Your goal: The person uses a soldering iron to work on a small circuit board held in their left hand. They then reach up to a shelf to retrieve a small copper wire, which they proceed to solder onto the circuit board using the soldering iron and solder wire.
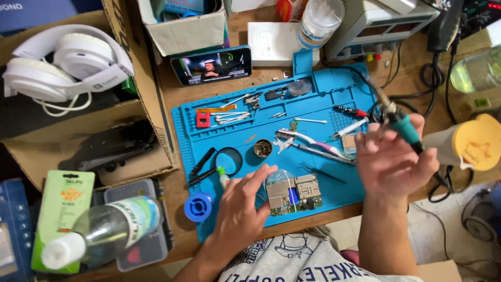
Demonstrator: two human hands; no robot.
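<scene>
Green circuit board [293, 195] partly hidden under left hand [241, 206], right hand [391, 156] gripping soldering iron [397, 119]

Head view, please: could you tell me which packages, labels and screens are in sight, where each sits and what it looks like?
Phone screen: propped behind the blue mat, landscape, dark video picture.
Green card package: bottom left, tall, orange print.
Clear bottle: lying over it, white cap, pale label.
White flat box: top centre, rectangular.
Cardboard box: above the phone, open, brown.
</scene>
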